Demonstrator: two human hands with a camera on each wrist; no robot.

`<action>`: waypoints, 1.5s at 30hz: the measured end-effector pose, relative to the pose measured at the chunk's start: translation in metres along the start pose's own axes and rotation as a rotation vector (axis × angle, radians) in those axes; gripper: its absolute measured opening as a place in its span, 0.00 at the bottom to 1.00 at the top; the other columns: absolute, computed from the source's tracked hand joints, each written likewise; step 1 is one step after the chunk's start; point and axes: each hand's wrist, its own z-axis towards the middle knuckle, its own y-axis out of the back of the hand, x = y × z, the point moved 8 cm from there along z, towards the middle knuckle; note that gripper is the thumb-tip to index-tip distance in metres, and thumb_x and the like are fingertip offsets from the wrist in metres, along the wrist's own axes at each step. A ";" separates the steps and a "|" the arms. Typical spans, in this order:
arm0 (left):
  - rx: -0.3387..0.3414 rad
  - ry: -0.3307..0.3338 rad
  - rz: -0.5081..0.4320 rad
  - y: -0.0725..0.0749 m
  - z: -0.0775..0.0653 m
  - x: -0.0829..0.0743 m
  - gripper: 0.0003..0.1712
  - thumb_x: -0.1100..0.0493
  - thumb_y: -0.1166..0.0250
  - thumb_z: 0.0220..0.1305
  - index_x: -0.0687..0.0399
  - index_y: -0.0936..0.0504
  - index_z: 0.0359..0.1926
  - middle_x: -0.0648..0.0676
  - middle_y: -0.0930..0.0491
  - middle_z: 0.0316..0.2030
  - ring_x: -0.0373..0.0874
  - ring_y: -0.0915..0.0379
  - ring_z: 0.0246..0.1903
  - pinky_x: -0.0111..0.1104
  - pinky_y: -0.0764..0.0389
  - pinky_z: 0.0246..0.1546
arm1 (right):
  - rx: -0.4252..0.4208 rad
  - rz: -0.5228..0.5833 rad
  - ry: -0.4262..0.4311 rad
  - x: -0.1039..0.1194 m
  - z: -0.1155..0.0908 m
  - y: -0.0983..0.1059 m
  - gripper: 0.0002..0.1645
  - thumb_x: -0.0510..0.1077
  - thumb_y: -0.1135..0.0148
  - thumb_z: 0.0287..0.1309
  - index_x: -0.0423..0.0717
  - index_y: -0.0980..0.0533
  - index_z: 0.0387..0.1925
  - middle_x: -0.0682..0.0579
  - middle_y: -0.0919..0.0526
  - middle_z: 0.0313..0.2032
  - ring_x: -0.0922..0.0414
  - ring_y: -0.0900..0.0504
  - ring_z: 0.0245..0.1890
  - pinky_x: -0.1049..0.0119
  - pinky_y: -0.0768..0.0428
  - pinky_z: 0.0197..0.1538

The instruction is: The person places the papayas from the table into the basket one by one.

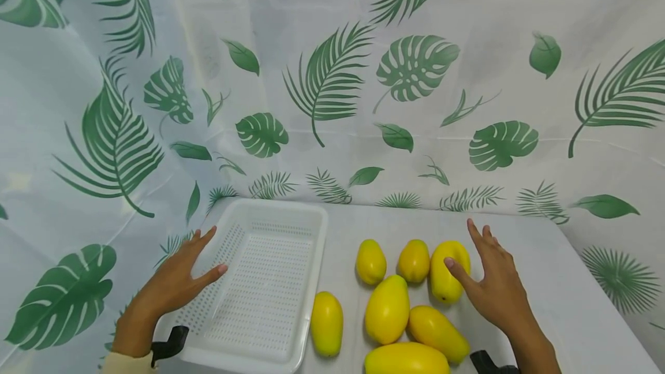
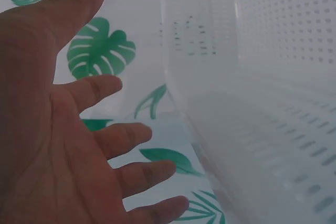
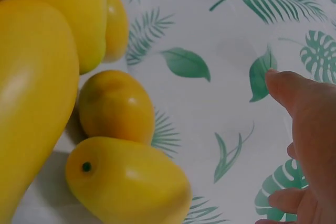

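Currently, both hands hover with fingers apart, holding nothing. The person's bare left hand (image 1: pixel 176 279) is at the left side of a white, rectangular, perforated plastic basket (image 1: pixel 265 296); its thumb passes in front of the basket's wall in the head view, while the left wrist view shows a gap between its spread fingers and the basket's outer side. The person's bare right hand (image 1: pixel 493 284) is near a glossy yellow, indented oblong fruit (image 1: pixel 448 281), its thumb overlapping that fruit's edge in the head view but standing clear of the fruits in the right wrist view. Seven smooth yellow, mango-like fruits (image 1: pixel 387 311) lie on the white-covered table (image 1: pixel 566 293), all to the right of the basket. One elongated yellow fruit (image 1: pixel 327 325) is right by the basket's right wall; whether they touch cannot be told. The other six lie grouped farther right, the lowest partly cut off by the frame. A dark dot marks the end of one fruit (image 3: pixel 131 182) in the right wrist view. White sheeting printed with green leaves (image 1: pixel 332 91) hangs behind.
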 end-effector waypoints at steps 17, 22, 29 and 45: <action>0.129 0.047 -0.195 -0.011 -0.005 0.031 0.56 0.44 0.30 0.71 0.50 0.54 0.87 0.76 0.48 0.81 0.85 0.35 0.68 0.71 0.16 0.48 | 0.040 0.000 -0.036 -0.023 0.005 -0.015 0.59 0.64 0.34 0.69 0.55 0.56 0.87 0.26 0.53 0.81 0.17 0.46 0.75 0.11 0.45 0.64; 0.139 -0.003 -0.278 -0.015 -0.004 0.038 0.53 0.50 0.32 0.73 0.51 0.54 0.87 0.75 0.48 0.81 0.85 0.38 0.70 0.72 0.21 0.57 | 0.077 0.003 -0.059 -0.029 0.005 -0.020 0.60 0.65 0.34 0.69 0.54 0.57 0.87 0.25 0.54 0.81 0.16 0.47 0.75 0.10 0.45 0.63; 0.251 -0.025 -0.549 -0.025 -0.005 0.047 0.52 0.60 0.37 0.76 0.48 0.60 0.87 0.77 0.53 0.80 0.71 0.20 0.59 0.48 0.07 0.41 | 0.143 0.028 -0.079 -0.035 0.004 -0.029 0.60 0.68 0.36 0.69 0.56 0.58 0.87 0.27 0.55 0.82 0.19 0.52 0.78 0.11 0.47 0.64; 0.314 -0.004 -0.607 -0.032 -0.008 0.054 0.53 0.61 0.37 0.77 0.51 0.62 0.87 0.73 0.70 0.84 0.74 0.28 0.65 0.46 0.09 0.46 | 0.273 -0.007 -0.125 -0.048 0.007 -0.054 0.66 0.75 0.36 0.64 0.58 0.60 0.87 0.27 0.59 0.83 0.18 0.50 0.77 0.12 0.46 0.64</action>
